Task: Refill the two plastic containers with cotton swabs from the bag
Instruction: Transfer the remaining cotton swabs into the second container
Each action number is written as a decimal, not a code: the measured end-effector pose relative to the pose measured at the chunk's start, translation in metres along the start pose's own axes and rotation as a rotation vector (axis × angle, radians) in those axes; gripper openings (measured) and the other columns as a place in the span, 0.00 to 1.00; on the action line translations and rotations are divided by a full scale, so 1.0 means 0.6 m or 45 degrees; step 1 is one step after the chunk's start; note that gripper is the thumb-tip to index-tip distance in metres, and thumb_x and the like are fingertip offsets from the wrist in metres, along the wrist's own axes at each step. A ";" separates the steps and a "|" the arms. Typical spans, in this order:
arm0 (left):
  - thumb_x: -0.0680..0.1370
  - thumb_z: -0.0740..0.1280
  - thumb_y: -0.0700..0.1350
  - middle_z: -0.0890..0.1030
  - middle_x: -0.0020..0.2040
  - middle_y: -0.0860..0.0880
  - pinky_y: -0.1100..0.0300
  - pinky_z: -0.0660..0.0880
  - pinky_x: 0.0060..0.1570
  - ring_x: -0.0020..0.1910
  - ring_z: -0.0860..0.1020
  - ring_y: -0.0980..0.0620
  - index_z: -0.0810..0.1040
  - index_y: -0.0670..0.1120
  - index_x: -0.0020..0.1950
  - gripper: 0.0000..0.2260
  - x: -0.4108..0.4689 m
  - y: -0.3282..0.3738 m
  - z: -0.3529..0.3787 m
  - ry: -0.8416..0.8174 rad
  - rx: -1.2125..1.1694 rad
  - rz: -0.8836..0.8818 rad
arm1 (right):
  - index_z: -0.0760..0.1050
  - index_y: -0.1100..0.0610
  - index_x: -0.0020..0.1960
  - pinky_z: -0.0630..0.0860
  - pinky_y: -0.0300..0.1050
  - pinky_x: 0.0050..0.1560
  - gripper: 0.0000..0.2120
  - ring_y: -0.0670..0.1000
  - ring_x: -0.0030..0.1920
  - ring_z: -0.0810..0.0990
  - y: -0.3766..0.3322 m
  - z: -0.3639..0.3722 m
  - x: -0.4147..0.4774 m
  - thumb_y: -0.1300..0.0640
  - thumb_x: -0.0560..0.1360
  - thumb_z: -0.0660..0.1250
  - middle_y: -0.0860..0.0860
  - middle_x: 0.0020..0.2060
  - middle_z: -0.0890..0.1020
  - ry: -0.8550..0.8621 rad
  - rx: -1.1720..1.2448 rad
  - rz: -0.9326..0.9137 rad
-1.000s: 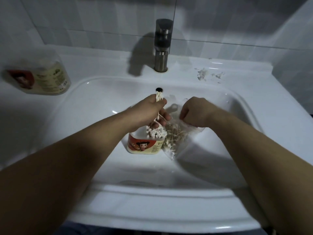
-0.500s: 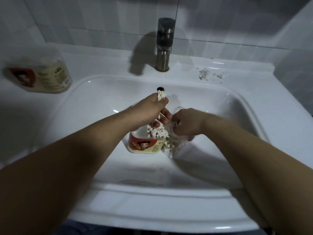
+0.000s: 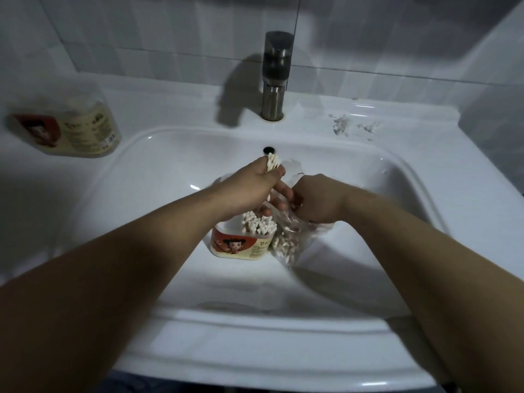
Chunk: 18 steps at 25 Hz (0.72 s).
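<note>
A: Currently we log the step as mid-refill of the first container. Our left hand (image 3: 256,185) is closed around a small bundle of cotton swabs (image 3: 272,163), their white tips sticking up past the thumb, above the open container (image 3: 241,245) standing in the sink (image 3: 158,171).

B: And the right hand (image 3: 319,201)?

A: Curled shut, pinching the mouth of the bag (image 3: 292,236), which slumps just beside the container and touches its right side. We cannot tell whether it also holds swabs.

B: Fill state?

A: Swabs already stand upright in the container and crowd above its rim, so we judge it nearly full. The second container (image 3: 71,131) lies on its side on the table at the far left, well apart and out of reach for now.

B: Next move, as we judge it?

A: Lower the bundle vertically into the remaining gap, stems aligned, easing it in so neighbours do not tip out.

B: Materials?

A: Container: rigid, rounded plastic tub with a red cartoon label. Bag: thin, clear, crinkled film, floppy, still holding a loose tangle of swabs. Sink: glossy white ceramic, smooth, slippery.
</note>
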<state>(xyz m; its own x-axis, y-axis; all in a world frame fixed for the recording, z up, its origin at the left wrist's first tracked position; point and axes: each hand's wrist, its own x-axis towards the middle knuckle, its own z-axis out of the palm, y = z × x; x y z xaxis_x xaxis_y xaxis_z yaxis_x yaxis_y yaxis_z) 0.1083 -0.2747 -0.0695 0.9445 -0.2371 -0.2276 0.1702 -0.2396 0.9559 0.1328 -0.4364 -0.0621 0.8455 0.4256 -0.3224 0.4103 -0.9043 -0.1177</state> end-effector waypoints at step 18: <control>0.87 0.55 0.51 0.85 0.50 0.56 0.53 0.79 0.44 0.41 0.84 0.59 0.70 0.51 0.55 0.07 0.008 -0.013 -0.011 0.066 0.714 0.263 | 0.83 0.48 0.54 0.71 0.40 0.45 0.10 0.50 0.47 0.78 0.021 -0.021 -0.016 0.58 0.76 0.68 0.46 0.45 0.80 0.096 0.085 0.087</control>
<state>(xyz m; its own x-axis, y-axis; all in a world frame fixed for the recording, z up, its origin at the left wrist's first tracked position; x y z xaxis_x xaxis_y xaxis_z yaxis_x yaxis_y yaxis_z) 0.1134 -0.2678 -0.0766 0.9571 -0.2887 -0.0245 -0.1795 -0.6572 0.7320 0.1341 -0.4517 -0.0488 0.8951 0.3617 -0.2607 0.3291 -0.9305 -0.1609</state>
